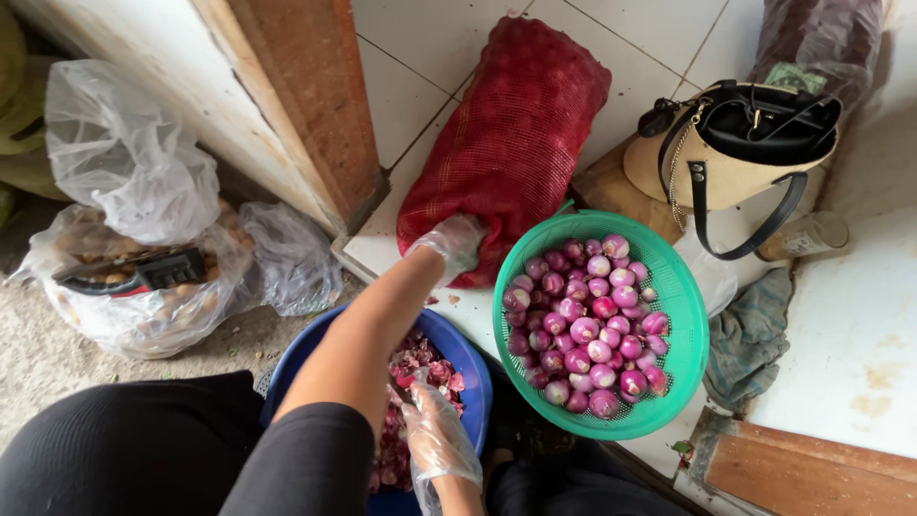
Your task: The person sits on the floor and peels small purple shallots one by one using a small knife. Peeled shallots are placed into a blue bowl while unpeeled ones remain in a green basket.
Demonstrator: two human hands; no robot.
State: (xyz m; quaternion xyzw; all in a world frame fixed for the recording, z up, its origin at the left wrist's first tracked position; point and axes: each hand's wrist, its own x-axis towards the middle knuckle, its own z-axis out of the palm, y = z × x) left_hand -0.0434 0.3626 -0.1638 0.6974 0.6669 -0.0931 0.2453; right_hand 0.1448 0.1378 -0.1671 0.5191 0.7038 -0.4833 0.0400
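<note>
My left hand (453,243), in a thin clear plastic glove, reaches forward to the lower end of a red mesh sack (511,134) lying on white floor tiles. Its fingertips are tucked at the sack's mouth and hidden. My right hand (435,432), also gloved, hovers over a blue basin (468,358) filled with purple onion skins (420,368); its fingers are loosely spread with nothing visible in them. To the right of the sack stands a green plastic colander (683,315) holding several peeled small purple onions (587,330).
A tan handbag with black straps (731,143) sits behind the colander. A grey cloth (750,334) lies to its right. Clear plastic bags (124,153) of brownish produce rest at the left, beside a wooden door frame (306,96). A wooden board (812,473) lies at lower right.
</note>
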